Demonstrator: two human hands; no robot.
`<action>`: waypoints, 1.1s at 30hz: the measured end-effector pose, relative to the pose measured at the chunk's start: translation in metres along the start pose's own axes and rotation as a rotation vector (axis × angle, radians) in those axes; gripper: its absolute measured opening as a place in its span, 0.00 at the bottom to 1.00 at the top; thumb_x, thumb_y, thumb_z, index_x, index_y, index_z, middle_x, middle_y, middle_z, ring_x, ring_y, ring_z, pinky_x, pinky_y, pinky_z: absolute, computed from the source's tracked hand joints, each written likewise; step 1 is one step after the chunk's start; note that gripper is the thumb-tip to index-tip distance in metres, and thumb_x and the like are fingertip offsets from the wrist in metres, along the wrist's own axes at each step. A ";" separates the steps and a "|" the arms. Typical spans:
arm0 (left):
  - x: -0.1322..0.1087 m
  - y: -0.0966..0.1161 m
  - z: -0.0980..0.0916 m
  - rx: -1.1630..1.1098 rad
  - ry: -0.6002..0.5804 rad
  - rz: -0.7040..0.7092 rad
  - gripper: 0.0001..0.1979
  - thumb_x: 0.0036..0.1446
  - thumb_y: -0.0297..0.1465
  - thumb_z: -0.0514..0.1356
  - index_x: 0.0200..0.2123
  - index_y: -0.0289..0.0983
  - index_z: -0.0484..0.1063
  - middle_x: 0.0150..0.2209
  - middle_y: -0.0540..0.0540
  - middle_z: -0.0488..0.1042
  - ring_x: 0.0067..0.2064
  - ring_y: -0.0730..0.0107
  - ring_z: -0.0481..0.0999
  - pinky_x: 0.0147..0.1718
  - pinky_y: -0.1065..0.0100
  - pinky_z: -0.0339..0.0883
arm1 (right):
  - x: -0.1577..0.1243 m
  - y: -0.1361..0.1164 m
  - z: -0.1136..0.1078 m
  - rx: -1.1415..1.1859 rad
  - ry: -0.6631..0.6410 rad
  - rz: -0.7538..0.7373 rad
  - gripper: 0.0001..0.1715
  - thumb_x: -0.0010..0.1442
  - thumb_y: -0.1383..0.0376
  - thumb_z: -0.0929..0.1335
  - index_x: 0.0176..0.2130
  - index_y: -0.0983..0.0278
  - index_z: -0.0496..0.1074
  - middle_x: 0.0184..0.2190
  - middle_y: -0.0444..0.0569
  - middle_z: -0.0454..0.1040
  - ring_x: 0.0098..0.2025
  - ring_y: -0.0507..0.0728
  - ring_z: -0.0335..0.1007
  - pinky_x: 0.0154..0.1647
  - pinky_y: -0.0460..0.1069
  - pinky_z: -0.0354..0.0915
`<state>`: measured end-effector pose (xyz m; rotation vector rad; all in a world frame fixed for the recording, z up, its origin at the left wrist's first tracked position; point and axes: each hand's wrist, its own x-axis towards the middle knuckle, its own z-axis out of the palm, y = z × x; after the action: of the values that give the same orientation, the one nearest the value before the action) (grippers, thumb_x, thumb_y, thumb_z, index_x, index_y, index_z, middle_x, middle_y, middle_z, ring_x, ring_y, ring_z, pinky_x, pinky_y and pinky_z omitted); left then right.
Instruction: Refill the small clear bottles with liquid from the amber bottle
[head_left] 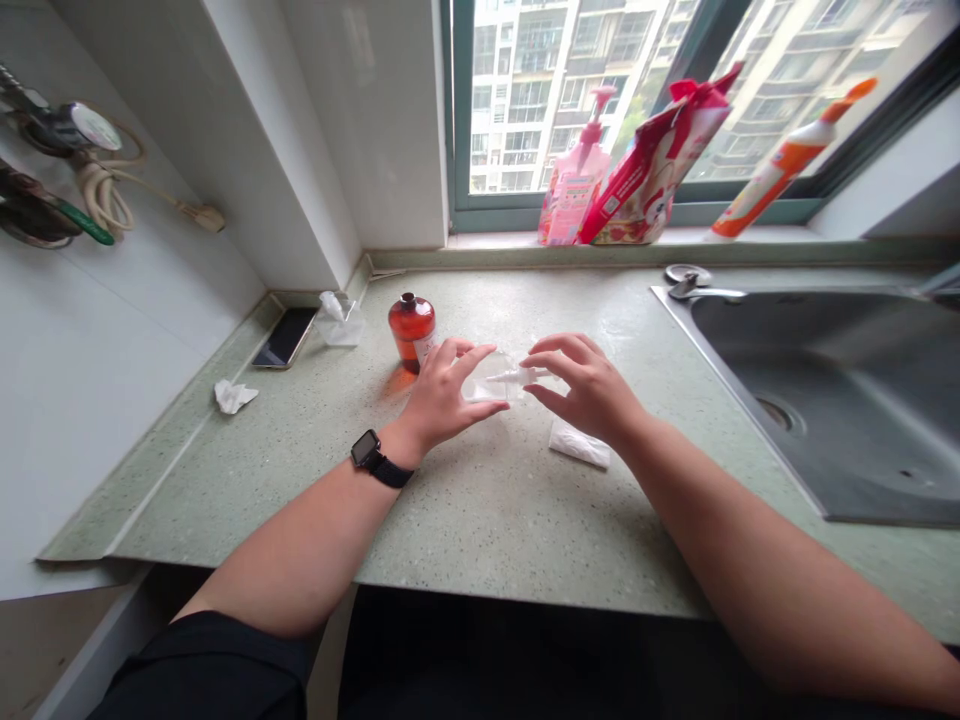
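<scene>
The small transparent object (495,380) is too blurred and washed-out to identify.

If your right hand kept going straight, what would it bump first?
Your right hand would probably meet the clear plastic piece lying just ahead first, though depth is hard to judge here.

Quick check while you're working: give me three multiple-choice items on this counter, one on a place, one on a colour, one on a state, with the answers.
1. Where is the amber bottle?
A) In the sink
B) On the counter
C) Hanging on the wall

2. What colour is the pump bottle on the windowsill?
A) Blue
B) Green
C) Pink

3. How are the left hand and right hand held?
A) Open around a clear plastic piece
B) Clenched into fists
C) Flat on the counter

Answers:
1. B, it stands beyond the left hand.
2. C, body and pump both show pink.
3. A, curved fingers surround the piece.
</scene>
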<state>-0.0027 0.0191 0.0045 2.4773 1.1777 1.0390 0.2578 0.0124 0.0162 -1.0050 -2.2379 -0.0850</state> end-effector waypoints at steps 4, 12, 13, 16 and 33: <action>0.000 -0.001 0.001 -0.010 -0.002 -0.007 0.39 0.57 0.50 0.73 0.67 0.45 0.69 0.57 0.40 0.71 0.59 0.51 0.73 0.63 0.48 0.68 | -0.001 0.000 0.001 0.002 0.011 0.018 0.10 0.67 0.62 0.73 0.49 0.52 0.76 0.54 0.52 0.76 0.57 0.66 0.71 0.58 0.66 0.72; 0.001 0.002 -0.001 -0.036 -0.016 -0.019 0.38 0.57 0.51 0.73 0.66 0.45 0.70 0.56 0.41 0.72 0.59 0.51 0.73 0.64 0.47 0.68 | -0.001 -0.002 -0.001 -0.001 0.016 0.023 0.10 0.67 0.64 0.73 0.48 0.50 0.77 0.54 0.52 0.75 0.57 0.66 0.72 0.58 0.68 0.73; 0.001 0.002 -0.001 -0.042 -0.017 -0.019 0.38 0.57 0.51 0.73 0.66 0.45 0.70 0.56 0.41 0.72 0.59 0.51 0.74 0.64 0.47 0.69 | -0.001 -0.003 -0.001 0.003 0.015 0.026 0.11 0.67 0.65 0.72 0.48 0.50 0.77 0.54 0.52 0.75 0.57 0.66 0.72 0.58 0.68 0.72; 0.001 0.001 -0.001 -0.072 -0.020 -0.015 0.38 0.57 0.51 0.73 0.66 0.45 0.70 0.55 0.41 0.73 0.58 0.52 0.74 0.63 0.47 0.69 | -0.001 -0.003 -0.001 0.008 0.013 0.010 0.12 0.67 0.67 0.71 0.48 0.50 0.78 0.54 0.51 0.76 0.57 0.66 0.71 0.59 0.67 0.72; 0.002 -0.001 -0.008 -0.189 -0.086 -0.004 0.34 0.58 0.53 0.71 0.61 0.42 0.74 0.51 0.42 0.76 0.51 0.56 0.77 0.55 0.53 0.74 | 0.001 -0.004 -0.008 0.036 -0.020 -0.041 0.16 0.66 0.69 0.73 0.48 0.47 0.80 0.57 0.48 0.75 0.65 0.66 0.69 0.65 0.68 0.72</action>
<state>-0.0077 0.0207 0.0104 2.3472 1.0100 0.9832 0.2596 0.0074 0.0238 -0.9449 -2.2701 -0.0524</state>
